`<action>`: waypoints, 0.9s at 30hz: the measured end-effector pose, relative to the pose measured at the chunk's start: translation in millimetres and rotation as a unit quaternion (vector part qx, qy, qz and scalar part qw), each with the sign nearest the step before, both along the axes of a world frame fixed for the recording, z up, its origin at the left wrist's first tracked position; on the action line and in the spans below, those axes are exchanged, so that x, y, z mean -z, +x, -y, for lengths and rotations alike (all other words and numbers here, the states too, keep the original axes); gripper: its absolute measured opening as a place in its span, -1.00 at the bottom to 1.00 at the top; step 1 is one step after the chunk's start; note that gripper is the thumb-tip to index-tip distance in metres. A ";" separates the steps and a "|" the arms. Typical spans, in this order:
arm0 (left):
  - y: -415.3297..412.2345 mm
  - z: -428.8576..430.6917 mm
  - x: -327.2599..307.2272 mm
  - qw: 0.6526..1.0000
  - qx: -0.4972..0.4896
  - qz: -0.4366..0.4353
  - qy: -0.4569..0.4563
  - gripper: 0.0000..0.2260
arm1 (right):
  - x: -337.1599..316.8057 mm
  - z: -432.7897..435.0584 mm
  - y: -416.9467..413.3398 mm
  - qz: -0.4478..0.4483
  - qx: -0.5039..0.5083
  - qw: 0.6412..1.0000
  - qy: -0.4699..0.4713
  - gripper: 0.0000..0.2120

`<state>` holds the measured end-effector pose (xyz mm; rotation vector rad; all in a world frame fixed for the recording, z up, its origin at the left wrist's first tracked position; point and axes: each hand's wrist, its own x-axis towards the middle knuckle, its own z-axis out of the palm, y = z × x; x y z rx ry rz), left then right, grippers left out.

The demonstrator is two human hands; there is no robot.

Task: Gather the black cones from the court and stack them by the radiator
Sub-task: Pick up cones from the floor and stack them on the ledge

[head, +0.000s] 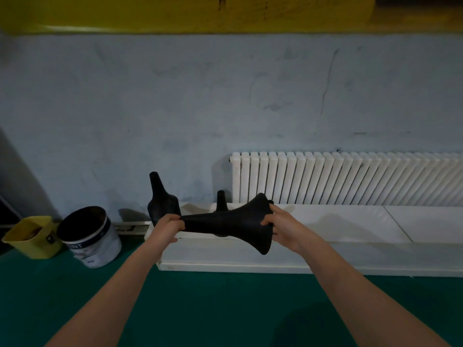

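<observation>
Just below the frame's centre, a black cone (225, 221) lies on its side in the air, gripped at both ends. The left hand (170, 227) is clenched round its narrow tip at the 9 o'clock end. The right hand (280, 227) grasps the flared base at the 3 o'clock end, with the thumb on the near face and the fingers curled over the rim. The cone hangs over the left end of a white ledge (325, 221) that runs along the foot of the blue wall (175, 96).

A second cone (162, 204) stands tilted at about 10 o'clock from the held one, tip upward. Its base is hidden behind the left hand, so whether it rests on the ledge or is held too cannot be told. A third cone (221, 200) shows only its tip and shoulders at 12 o'clock, behind the held cone and on the ledge.

The white radiator (350, 179) hangs on the wall at 2 o'clock, just above the ledge. On the green floor (225, 309) at 9 o'clock stand a paint bucket (92, 236) and, farther left and just beside it, a yellow bin (32, 236).
</observation>
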<state>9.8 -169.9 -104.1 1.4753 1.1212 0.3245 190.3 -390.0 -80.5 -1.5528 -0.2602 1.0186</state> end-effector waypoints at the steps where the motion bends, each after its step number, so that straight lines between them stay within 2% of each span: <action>1: 6.1 -2.5 -1.5 1.000 0.000 -0.003 0.004 -0.76 | 1.0 -3.5 6.1 -0.002 -0.002 1.000 0.001 -0.42; 4: 30.5 -17.9 -3.5 1.000 0.001 -0.002 0.015 -0.88 | 8.9 -21.3 30.1 -0.003 -0.006 1.000 0.000 -0.44; 7: 47.4 -34.6 -2.7 1.000 0.000 0.002 0.030 -0.88 | 14.1 -36.2 44.6 -0.019 0.001 1.000 0.004 -0.41; 18: 116.9 -163.7 -2.5 0.998 0.037 -0.011 0.044 -0.67 | 13.1 -159.5 114.1 -0.013 0.021 1.000 -0.001 -0.39; 23: 144.7 -222.0 -6.5 0.999 0.036 0.015 0.033 -0.69 | 12.3 -211.4 135.8 -0.023 0.031 0.999 0.006 -0.44; 27: 168.2 -252.1 -2.9 0.998 0.026 0.037 0.042 -0.66 | 19.6 -239.3 154.8 -0.024 0.050 0.998 0.010 -0.37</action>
